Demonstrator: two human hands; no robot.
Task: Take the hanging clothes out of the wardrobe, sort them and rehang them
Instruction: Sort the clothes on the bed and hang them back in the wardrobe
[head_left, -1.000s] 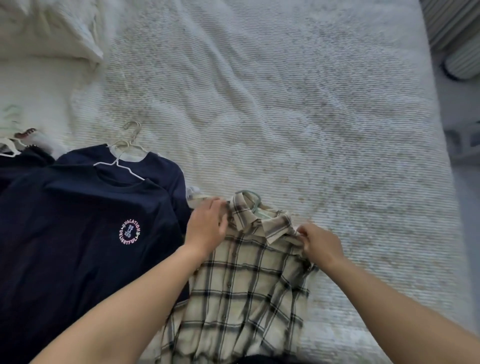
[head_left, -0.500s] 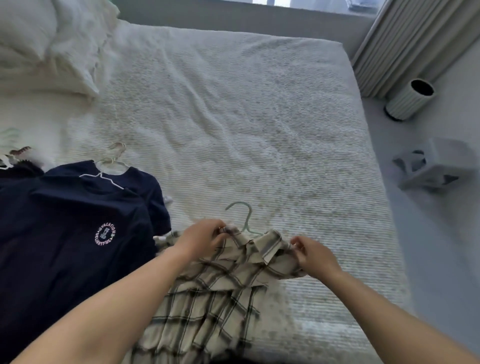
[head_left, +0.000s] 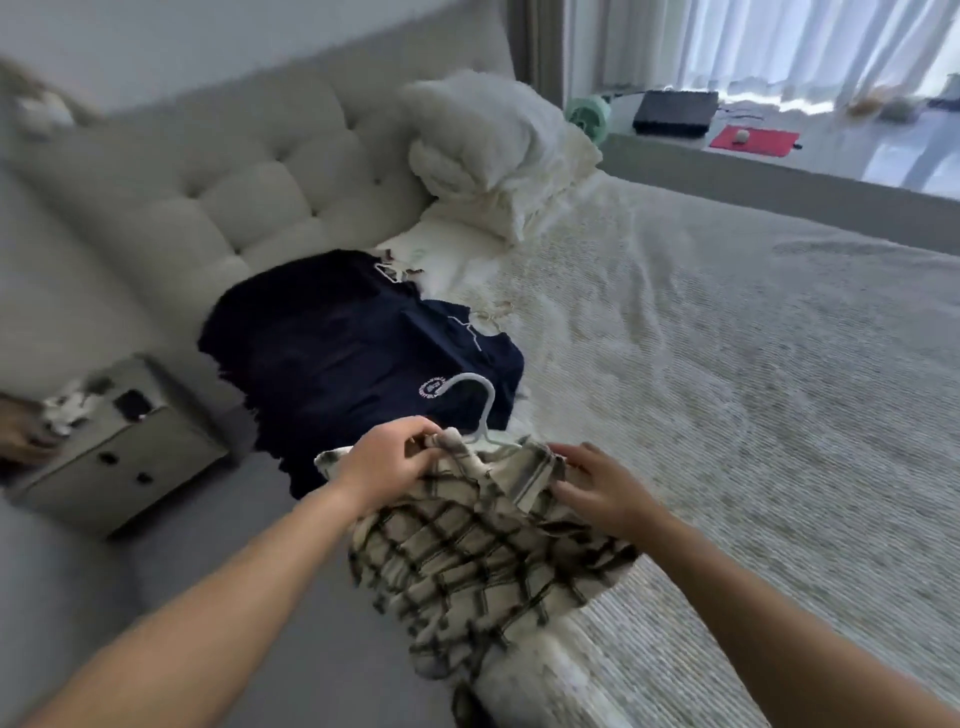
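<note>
Both hands hold the plaid shirt at the bed's near edge, the left hand gripping its collar beside the pale hanger, the right hand curled on its shoulder, with navy shirts lying beyond toward the headboard.

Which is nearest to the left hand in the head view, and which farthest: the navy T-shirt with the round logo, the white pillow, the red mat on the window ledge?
From the left hand:
1. Navy T-shirt, just beyond it on the bed.
2. White pillow, by the headboard.
3. Red mat, on the ledge, far right.
</note>
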